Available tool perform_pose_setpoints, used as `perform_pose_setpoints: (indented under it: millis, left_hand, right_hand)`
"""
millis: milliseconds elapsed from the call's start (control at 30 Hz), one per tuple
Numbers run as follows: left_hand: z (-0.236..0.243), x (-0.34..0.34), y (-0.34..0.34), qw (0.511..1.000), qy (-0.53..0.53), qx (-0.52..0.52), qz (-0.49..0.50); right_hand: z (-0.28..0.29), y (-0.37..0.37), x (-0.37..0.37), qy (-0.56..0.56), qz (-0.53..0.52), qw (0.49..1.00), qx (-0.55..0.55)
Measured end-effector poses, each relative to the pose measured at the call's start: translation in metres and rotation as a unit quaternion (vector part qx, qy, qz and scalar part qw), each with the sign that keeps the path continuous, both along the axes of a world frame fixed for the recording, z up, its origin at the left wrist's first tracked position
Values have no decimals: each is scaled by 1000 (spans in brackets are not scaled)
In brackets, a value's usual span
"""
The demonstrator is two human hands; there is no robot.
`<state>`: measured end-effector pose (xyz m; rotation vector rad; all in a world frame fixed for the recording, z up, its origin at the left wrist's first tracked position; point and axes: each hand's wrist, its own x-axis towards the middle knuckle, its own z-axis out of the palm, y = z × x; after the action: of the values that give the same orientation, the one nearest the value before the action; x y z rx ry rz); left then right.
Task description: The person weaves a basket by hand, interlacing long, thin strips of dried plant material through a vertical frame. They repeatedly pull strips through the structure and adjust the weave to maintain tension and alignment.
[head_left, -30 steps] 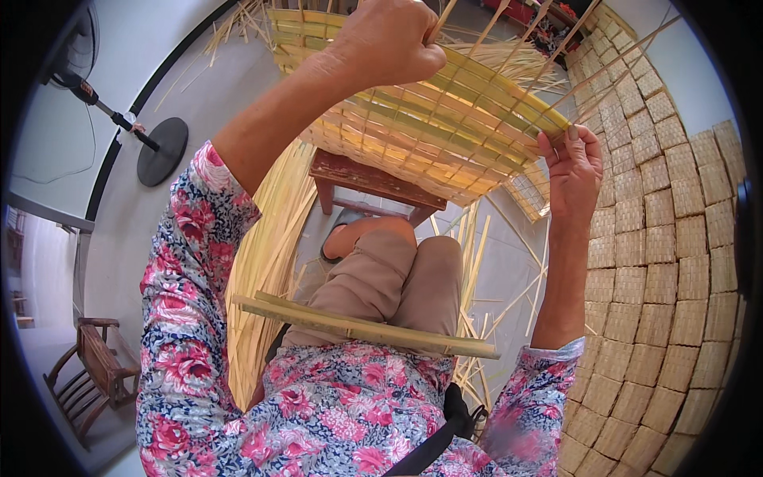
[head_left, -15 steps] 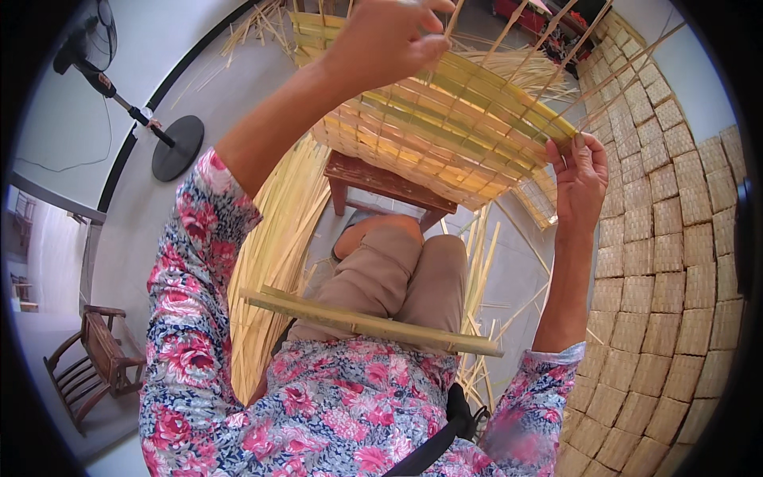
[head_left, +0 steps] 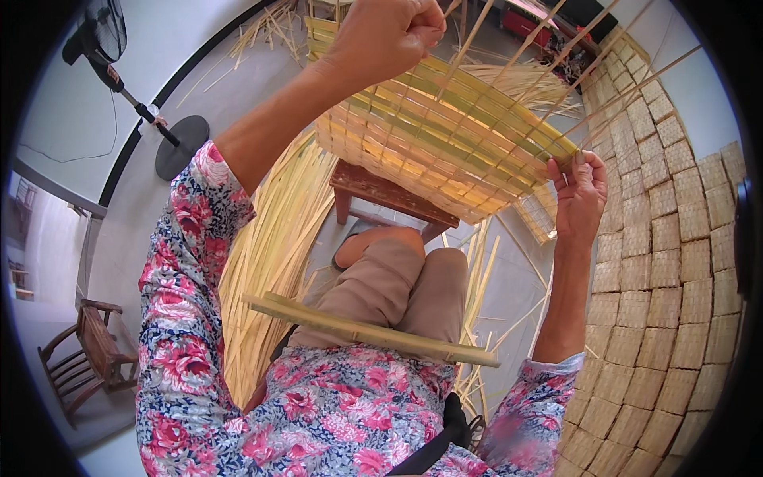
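A half-woven bamboo basket (head_left: 429, 131) leans before me, pale strips crossing yellow-green ones. Long upright bamboo stakes (head_left: 548, 63) stick out past its upper edge. At the right end of that edge, my right hand (head_left: 579, 191) pinches the end of a yellow-green bamboo strip (head_left: 520, 127) between thumb and fingers. Over the upper left of the weave, my left hand (head_left: 389, 32) is closed with fingers curled beside the stakes; whatever it grips is hidden. Under the basket stands a reddish-brown wooden stool (head_left: 389, 191). Across my lap rests a split bamboo stick (head_left: 369, 328).
Long loose bamboo strips (head_left: 270, 262) lie in a thick pile left of my legs. Stacked woven pieces (head_left: 644, 318) line the right side. A standing fan (head_left: 181, 143) and a wooden chair (head_left: 99, 350) are at left. More strips (head_left: 509, 83) lie beyond the basket.
My left hand's fingers, looser before, have curled shut, and the hand has shifted slightly. The right hand keeps its pinch, a little lower in view along with the basket edge.
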<state>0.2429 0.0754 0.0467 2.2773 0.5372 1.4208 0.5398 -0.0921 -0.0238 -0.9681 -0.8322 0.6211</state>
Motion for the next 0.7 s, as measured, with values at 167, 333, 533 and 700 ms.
perform_pose_setpoints:
  millis: [167,333,533,700]
  left_hand:
    - [-8,-7,-4,996,-45,-67,-48]
    - [-4,-15,-9,998,-32,-52,1]
    - [-18,-27,-5,988,38,95,116]
    - [-58,-23,8,965,88,160,187]
  right_hand:
    - [3,1,-6,-8,-8,1000,9]
    - [2,1,-5,-5,-4,1000,8]
    - [-1,3,-9,-14,-14,1000,5]
    - [-1,-1,-10,-2,-25,1000,9]
